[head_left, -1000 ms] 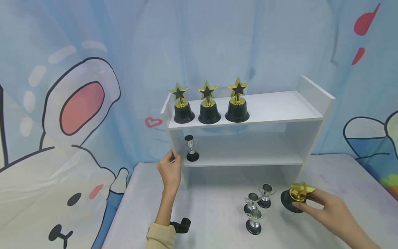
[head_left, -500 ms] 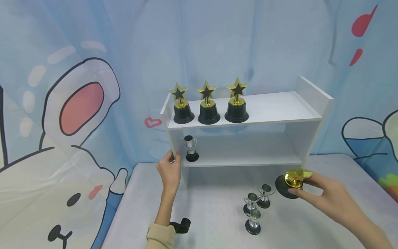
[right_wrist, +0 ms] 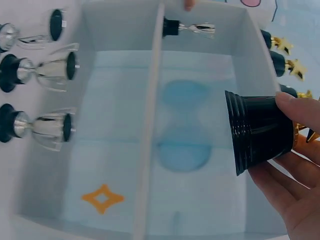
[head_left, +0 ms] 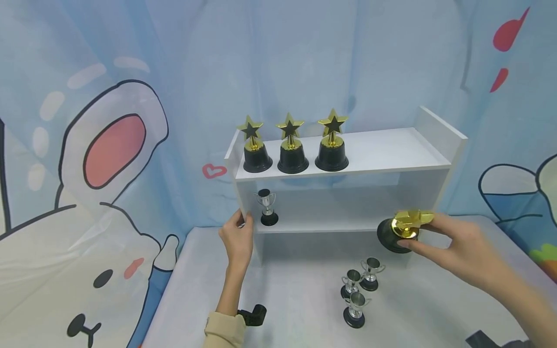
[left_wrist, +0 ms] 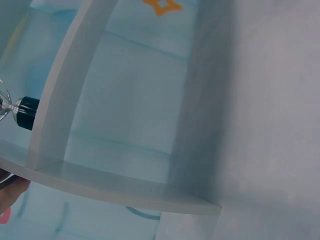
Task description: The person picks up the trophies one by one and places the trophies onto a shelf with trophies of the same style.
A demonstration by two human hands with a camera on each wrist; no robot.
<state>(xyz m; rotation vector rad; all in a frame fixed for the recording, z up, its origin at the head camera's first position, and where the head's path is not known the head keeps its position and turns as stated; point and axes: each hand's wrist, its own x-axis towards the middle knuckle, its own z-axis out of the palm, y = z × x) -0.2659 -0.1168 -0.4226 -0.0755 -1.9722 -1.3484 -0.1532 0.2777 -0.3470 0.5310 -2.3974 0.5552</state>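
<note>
My right hand (head_left: 463,251) holds a gold star trophy (head_left: 393,238) by its upper part, tilted, in front of the right side of the white shelf (head_left: 339,223). In the right wrist view the trophy's black base (right_wrist: 260,131) points away from the fingers. At the shelf's left side panel, my left hand (head_left: 237,239) grips the edge between thumb and fingers. Three star trophies (head_left: 293,158) stand on the top board. A small silver cup trophy (head_left: 268,208) stands at the left of the middle board. Three more silver cups (head_left: 354,309) stand on the table, front right.
The white table (head_left: 300,309) carries the shelf. Behind hangs a blue cartoon curtain (head_left: 304,58). The shelf's right side panel (head_left: 439,140) rises above the top board. Dark wrist gear (head_left: 256,315) sits at the left wrist.
My right hand has raised the star trophy from low over the table up to about the middle board's height, moving slightly left. The left hand stays at the side panel.
</note>
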